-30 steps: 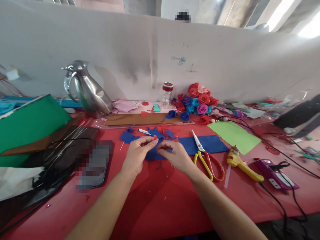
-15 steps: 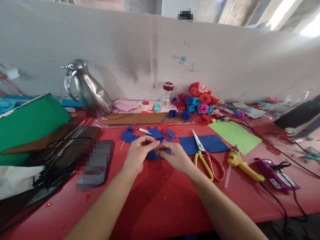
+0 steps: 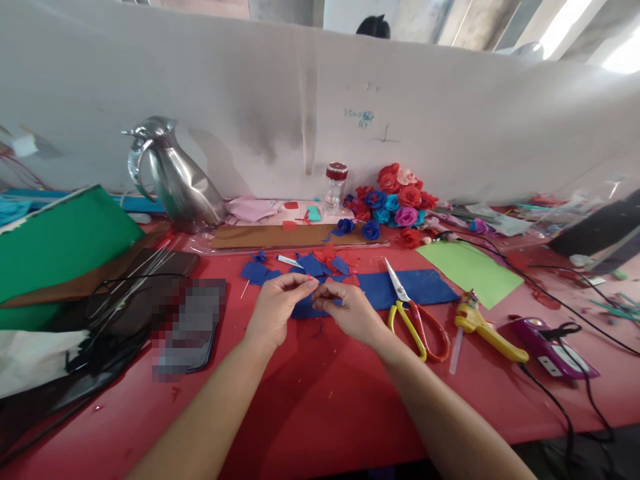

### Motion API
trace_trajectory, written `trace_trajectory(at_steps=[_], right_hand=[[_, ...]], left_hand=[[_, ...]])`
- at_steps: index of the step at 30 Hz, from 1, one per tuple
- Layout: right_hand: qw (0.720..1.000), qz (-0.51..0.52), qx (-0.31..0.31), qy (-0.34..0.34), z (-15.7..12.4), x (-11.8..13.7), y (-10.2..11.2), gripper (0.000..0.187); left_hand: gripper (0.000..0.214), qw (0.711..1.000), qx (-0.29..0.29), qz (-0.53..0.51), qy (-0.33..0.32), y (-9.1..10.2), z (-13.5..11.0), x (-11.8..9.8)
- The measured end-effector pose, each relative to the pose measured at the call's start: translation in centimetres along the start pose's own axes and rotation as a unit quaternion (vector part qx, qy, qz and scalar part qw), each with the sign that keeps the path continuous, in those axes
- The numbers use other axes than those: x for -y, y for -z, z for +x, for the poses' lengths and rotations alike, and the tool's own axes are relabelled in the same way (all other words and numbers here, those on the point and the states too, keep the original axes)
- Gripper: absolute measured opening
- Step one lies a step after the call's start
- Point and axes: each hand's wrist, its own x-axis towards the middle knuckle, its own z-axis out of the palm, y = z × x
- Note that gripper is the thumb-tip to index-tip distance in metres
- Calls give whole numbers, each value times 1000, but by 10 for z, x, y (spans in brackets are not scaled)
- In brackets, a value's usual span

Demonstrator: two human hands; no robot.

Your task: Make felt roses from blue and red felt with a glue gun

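Over the middle of the red table (image 3: 300,407), my left hand (image 3: 283,303) is closed in a pinch, thumb against forefinger. A tiny red bit shows at its fingertips, too small to name. My right hand (image 3: 347,307) is pinched too, its fingertips almost meeting the left ones; whatever they grip is hidden. Beneath and behind the hands lies a strip of dark blue paper (image 3: 420,289). Blue paper pieces (image 3: 311,265) and red scraps (image 3: 327,253) are scattered just beyond. Scissors with yellow and red handles (image 3: 411,313) rest partly open on the strip, right of my right hand.
At right lie a yellow glue gun (image 3: 493,339), a purple power socket (image 3: 555,350) with cables and a green sheet (image 3: 470,270). Paper roses (image 3: 400,200), a glass jar (image 3: 335,190) and a steel jug (image 3: 183,180) stand along the wall. A phone (image 3: 193,327) lies left.
Both hands stay almost in place, with only a slight shift at the fingertips. Nothing on the table has visibly moved.
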Motion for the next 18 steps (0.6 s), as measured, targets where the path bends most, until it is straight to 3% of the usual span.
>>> trace_trajectory(at_steps=[18], right_hand=[[1000, 24, 4, -11, 0, 4, 0, 9]], left_hand=[[28, 997, 11, -65, 37, -1, 1, 1]])
